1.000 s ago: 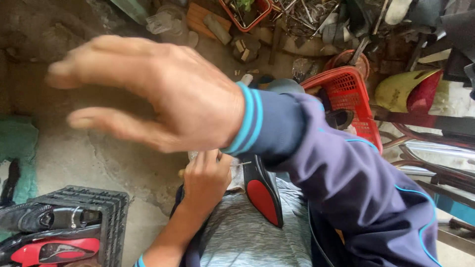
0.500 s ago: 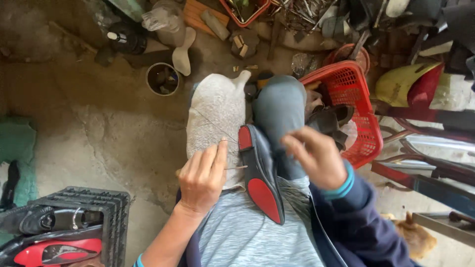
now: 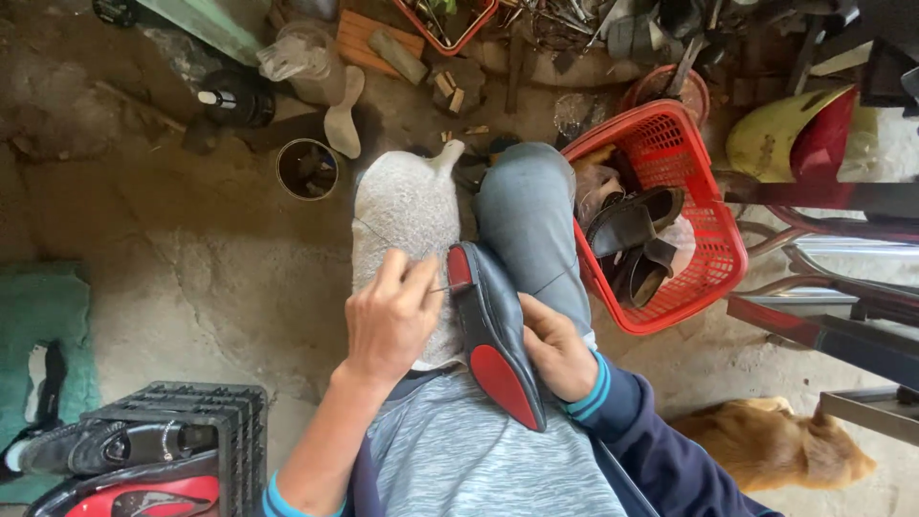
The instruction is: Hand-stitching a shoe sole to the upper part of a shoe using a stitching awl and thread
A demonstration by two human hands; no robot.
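I am seeing my left hand (image 3: 391,321) pinching a thin needle or awl (image 3: 441,286), fingers closed tight against the toe edge of the black shoe with a red sole (image 3: 490,330), which is lying sole-up on my lap between both hands. My right hand (image 3: 555,349) is gripping the shoe's far side, fingers curled under it, with a grey cloth (image 3: 407,220) draping over my knee just beyond the left hand. Farther out, right of my right hand, a red basket (image 3: 708,278) is holding dark sandals, and a small round tin (image 3: 307,168) is sitting on the floor beyond the cloth.
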